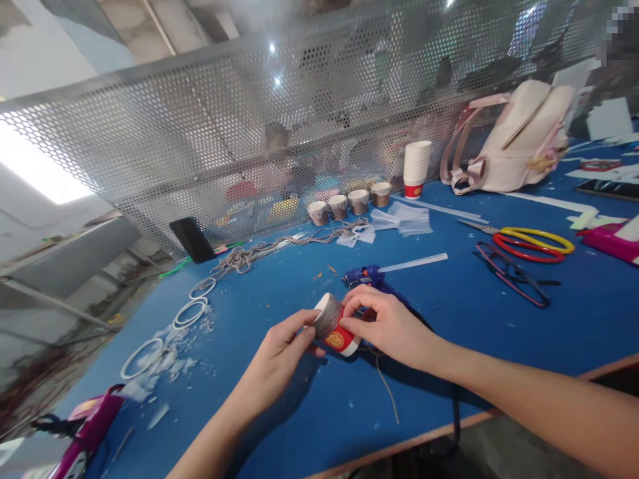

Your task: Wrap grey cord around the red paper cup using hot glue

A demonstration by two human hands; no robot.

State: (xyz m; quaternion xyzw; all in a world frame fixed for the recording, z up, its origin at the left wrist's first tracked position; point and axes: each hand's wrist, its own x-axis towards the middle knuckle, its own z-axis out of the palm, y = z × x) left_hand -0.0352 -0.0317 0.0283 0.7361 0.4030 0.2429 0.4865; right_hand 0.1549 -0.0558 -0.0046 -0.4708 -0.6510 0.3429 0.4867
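My left hand grips a small red and white paper cup, tilted on its side above the blue table. Grey cord is wrapped in rows around the cup's rim half; the red half with a yellow emblem is bare. At the cup's side, my right hand pinches the cord, its fingertips close against the wall. A loose cord tail hangs below that hand. Just behind lies a blue glue gun with a clear glue stick in it, partly hidden by my right hand.
Several cord-wrapped cups and a cup stack line the perforated screen. Tangled cord, a phone and white rings lie left. Scissors, glasses and a backpack are right.
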